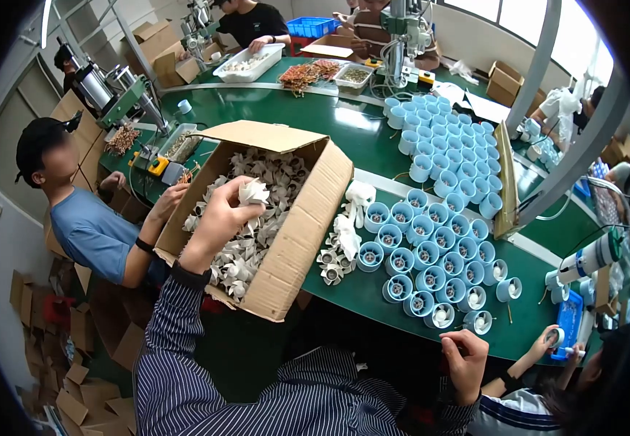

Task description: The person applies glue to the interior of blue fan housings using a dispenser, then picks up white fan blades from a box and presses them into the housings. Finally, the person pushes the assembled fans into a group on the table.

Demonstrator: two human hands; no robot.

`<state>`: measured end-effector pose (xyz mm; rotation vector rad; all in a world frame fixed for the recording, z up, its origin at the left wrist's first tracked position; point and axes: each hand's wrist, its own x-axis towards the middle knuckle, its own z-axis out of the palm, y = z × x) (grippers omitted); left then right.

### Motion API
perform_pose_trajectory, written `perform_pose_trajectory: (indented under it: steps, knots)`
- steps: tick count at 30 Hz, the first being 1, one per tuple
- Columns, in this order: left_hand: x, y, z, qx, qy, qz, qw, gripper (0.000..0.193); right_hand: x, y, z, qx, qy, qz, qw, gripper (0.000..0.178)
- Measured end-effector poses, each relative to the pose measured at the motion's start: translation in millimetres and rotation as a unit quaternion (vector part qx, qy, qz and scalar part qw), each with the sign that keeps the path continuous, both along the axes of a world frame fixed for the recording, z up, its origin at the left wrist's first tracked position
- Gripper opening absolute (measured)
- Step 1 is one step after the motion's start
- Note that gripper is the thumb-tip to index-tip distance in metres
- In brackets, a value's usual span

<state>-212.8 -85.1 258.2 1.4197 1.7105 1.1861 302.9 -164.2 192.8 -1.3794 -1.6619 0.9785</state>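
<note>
My left hand (220, 218) is above an open cardboard box (297, 236), its fingers closed round a white flower-shaped plastic part (254, 191). Many similar white parts (275, 174) fill the box, which sits tilted at the table edge. Low at the right, near the table's front edge, my right hand (466, 363) is closed with curled fingers; whether anything is inside them is hidden. Closest to it are light blue cups (419, 303) in rows. Most of the near cups have a small fitting inside, and several at the front right hold a white piece (477, 297).
White parts and a crumpled white glove (360, 195) lie between box and cups. More blue cups (442, 149) stand farther back beside a cardboard strip (505, 182). Co-workers sit left (90, 225), behind and right. Press machines (115, 94) and a grey post (583, 174) rise around the green table (271, 109).
</note>
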Motion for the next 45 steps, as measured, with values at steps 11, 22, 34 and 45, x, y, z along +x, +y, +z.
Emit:
perform_pose_trajectory:
  steps: [11, 22, 34, 45]
  knots:
    - [162, -45, -13, 0.113, 0.087, -0.216, 0.966, 0.041, -76, 23, 18, 0.093, 0.059, 0.095, 0.989, 0.02]
    - [266, 1, -119, 0.041, 0.0, -0.245, 0.969, 0.046, -41, 64, -40, 0.255, -0.062, 0.05, 0.964, 0.028]
    - [269, 23, -168, -0.302, -0.39, -0.324, 0.808, 0.03, 22, 95, -87, 0.011, 0.144, -0.153, 0.978, 0.017]
    - [270, 18, -196, -0.343, -0.393, -0.344, 0.781, 0.029, 31, 169, -98, 0.067, -0.192, -0.079, 0.976, 0.008]
